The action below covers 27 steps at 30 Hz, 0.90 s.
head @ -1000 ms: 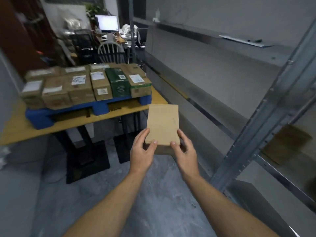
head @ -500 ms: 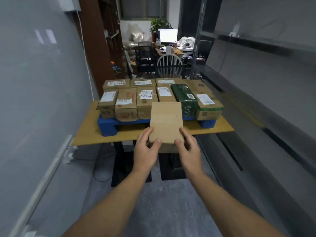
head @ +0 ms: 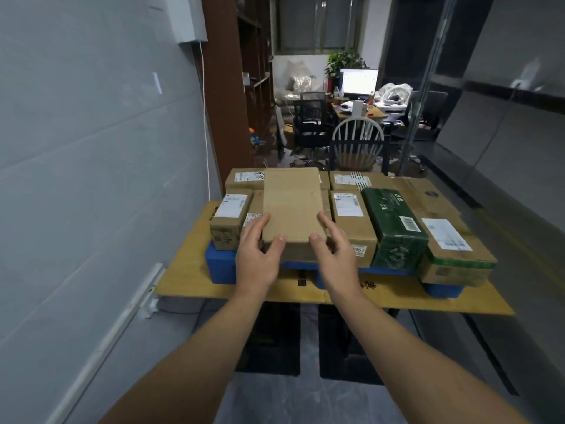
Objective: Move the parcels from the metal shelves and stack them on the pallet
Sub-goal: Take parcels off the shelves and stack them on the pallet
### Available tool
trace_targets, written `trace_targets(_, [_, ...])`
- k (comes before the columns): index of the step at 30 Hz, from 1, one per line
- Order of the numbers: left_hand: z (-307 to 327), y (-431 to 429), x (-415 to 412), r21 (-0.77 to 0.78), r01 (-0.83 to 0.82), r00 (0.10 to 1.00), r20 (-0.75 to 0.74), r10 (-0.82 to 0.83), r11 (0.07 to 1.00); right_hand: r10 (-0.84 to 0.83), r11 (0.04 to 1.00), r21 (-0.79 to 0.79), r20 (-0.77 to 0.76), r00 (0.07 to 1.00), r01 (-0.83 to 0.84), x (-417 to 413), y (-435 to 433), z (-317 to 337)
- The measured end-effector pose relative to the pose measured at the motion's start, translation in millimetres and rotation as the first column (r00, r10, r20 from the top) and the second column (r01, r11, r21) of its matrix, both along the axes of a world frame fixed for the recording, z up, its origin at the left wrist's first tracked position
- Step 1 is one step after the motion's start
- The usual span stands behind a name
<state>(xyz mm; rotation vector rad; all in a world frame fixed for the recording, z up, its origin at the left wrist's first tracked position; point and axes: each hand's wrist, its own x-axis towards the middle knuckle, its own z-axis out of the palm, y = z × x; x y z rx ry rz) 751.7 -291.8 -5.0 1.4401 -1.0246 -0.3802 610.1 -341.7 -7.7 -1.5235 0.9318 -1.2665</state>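
Parcels: one plain brown parcel [head: 292, 206], no label on top, centre of frame. One dark green parcel [head: 394, 228]. Seven brown cartons [head: 351, 221] in plain sight on the pallet; slivers behind the plain one I cannot count.
Pallet [head: 220, 264]: one, blue.
Table [head: 183, 280]: one.
Hands: two, the left hand [head: 258, 255] and the right hand [head: 334, 258].
Upper right of the frame: one white spindle-back chair [head: 357, 133], at least two black office chairs [head: 308, 117], one lit monitor [head: 359, 81], one potted plant [head: 344, 61].
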Motion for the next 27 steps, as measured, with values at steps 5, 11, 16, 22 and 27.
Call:
trace_targets(5, [14.0, -69.9, 23.8, 0.006, -0.051, 0.999, -0.014, 0.051, 0.999, 0.05, 0.999, -0.001, -0.017, 0.999, -0.05, 28.9, -83.1, 8.3])
trace_targets(11, [12.4, -124.5, 56.1, -0.007, -0.115, 0.993, -0.041, 0.114, 0.993, 0.141, 0.99, 0.014, -0.03, 0.99, -0.141, 64.6, -147.2, 12.7])
trace_targets(16, [10.7, -171.9, 91.1, 0.01, -0.137, 0.989, -0.057, 0.137, 0.991, 0.157, 0.986, 0.057, -0.012, 0.988, -0.156, 105.7, -198.0, 11.2])
trace_targets(22, [0.7, -236.0, 148.5, 0.014, -0.13, 0.991, -0.041, 0.131, 0.991, 0.128, 0.987, 0.099, -0.006, 0.992, -0.127, 164.0, -263.5, 4.9])
trace_targets(27, [-7.4, -288.3, 194.8, 0.045, -0.116, 0.993, -0.023, 0.117, 0.992, 0.068, 0.987, 0.145, -0.006, 0.998, -0.066, 207.2, -311.4, 4.3])
